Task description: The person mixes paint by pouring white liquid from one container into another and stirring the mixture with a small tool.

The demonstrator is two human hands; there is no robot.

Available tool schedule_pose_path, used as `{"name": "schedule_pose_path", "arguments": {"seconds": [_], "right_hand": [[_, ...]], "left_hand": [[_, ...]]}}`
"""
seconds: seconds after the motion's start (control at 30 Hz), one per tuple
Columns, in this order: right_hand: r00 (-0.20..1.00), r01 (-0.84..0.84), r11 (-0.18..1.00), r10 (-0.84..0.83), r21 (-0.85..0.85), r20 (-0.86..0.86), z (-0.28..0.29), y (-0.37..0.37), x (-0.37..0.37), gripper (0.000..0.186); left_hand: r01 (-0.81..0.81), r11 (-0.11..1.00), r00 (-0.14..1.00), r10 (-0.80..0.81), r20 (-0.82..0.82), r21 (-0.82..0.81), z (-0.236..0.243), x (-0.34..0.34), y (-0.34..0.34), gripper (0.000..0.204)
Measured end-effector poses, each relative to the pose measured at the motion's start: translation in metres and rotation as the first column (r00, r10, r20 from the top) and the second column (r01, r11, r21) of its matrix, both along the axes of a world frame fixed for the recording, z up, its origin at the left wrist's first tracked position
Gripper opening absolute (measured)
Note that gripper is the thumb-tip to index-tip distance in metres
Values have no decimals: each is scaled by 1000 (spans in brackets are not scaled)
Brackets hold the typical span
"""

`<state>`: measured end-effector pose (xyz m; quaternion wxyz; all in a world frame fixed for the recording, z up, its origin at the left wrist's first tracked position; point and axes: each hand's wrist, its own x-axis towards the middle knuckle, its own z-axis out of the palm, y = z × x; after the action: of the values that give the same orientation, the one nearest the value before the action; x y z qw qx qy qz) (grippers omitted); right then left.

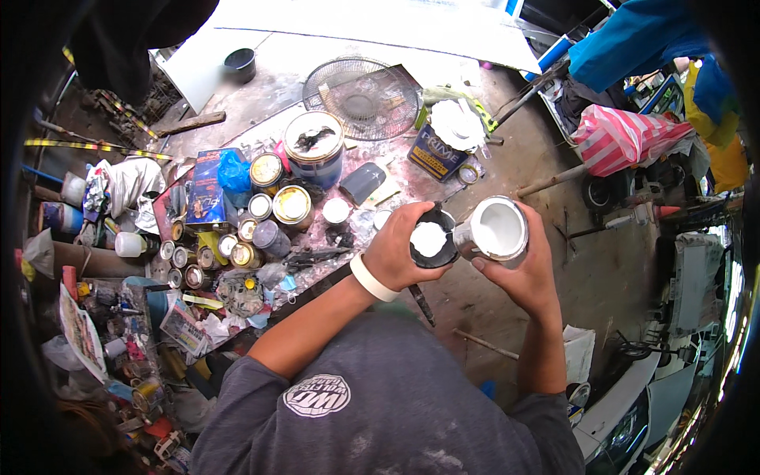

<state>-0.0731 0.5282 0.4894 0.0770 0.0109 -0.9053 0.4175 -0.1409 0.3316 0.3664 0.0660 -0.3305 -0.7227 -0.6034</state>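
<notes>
Workbench point(273, 89), paint-spattered and crowded, is stretching across the upper left and middle. A round wire fan guard point(356, 107) is lying toward its far side; a large paint pail point(318, 170) is standing closer in, with a yellow-smeared tin point(292, 204) sitting in front of it. One person in a dark grey T-shirt point(412, 372) is leaning in from below, both forearms reaching toward the middle.

Both hands are closing firmly around vessels. The right hand point(534, 265) is gripping a metal tin point(497, 207); the left hand point(392, 255), with a cream wristband point(374, 279) below it, is gripping a black cup point(434, 258). Tin and cup are being held side by side, just right of centre, above the floor point(475, 313); whether they are touching is not showing clearly.

The work is apparently standing partway: white paint point(428, 237) is already lying in the cup, and white is also showing inside the tin. What is left seems to be whatever the tin is holding, though its depth cannot be judged. No stream is showing between them.

The tin is turning its round mouth toward the viewer, its inside coated bright white. The smaller cup is showing a ragged dark edge around its white pool.
</notes>
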Motion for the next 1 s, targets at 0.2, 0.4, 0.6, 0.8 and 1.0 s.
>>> {"name": "schedule_pose_path", "arguments": {"seconds": [0.2,0.4,0.6,0.8,1.0], "right_hand": [[987,159,915,-143,-371,70,-30,7,7,87],[962,271,801,-243,-533,125,-83,27,-9,83],[966,254,911,-257,-324,32,-235,76,-62,80],[962,272,957,-268,-102,50,-356,90,-120,77],[970,235,970,-230,-61,76,-449,117,-164,69]], "left_hand": [[-72,997,997,71,-34,-32,-7,-2,-12,92],[-223,970,975,220,-37,-100,-22,2,-29,95],[-421,883,907,416,-71,-205,-31,11,-39,99],[-593,790,794,606,50,-155,-38,35,-38,98],[-772,548,603,792,-98,-323,-25,60,-19,98]]}}
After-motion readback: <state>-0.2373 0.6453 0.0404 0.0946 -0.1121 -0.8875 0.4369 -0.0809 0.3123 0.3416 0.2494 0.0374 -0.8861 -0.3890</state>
